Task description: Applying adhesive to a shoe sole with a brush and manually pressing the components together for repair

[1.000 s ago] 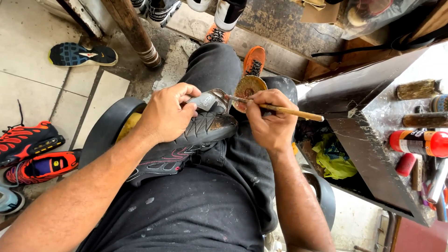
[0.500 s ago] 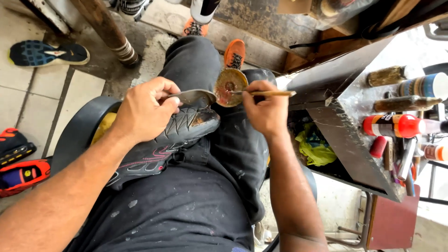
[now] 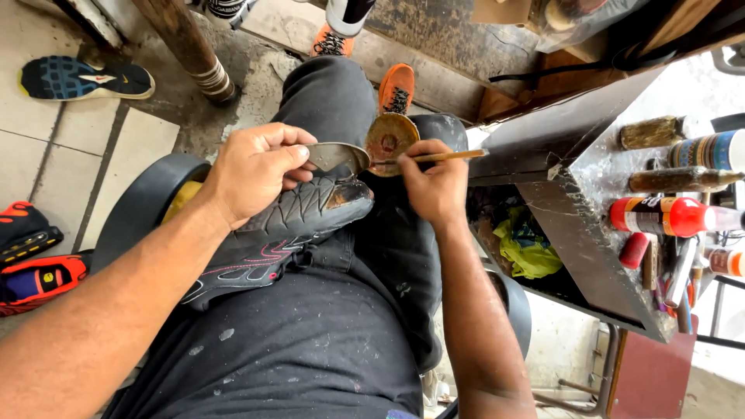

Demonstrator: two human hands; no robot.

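The black shoe (image 3: 299, 225) lies across the person's lap, toe pointing toward the round glue tin (image 3: 390, 138). The left hand (image 3: 252, 167) has its grip pinched on the peeled-back sole edge (image 3: 335, 155). The right hand (image 3: 436, 185) has its grip closed around a wooden-handled brush (image 3: 442, 157), whose tip appears to meet the tin beside the toe.

Red labelled bottle (image 3: 658, 216) and white-blue labelled can (image 3: 712, 150) on the right-hand workbench (image 3: 578, 233).

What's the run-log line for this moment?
left hand: peeling sole flap off black shoe on lap | right hand: holding brush | brush tip: at round glue tin
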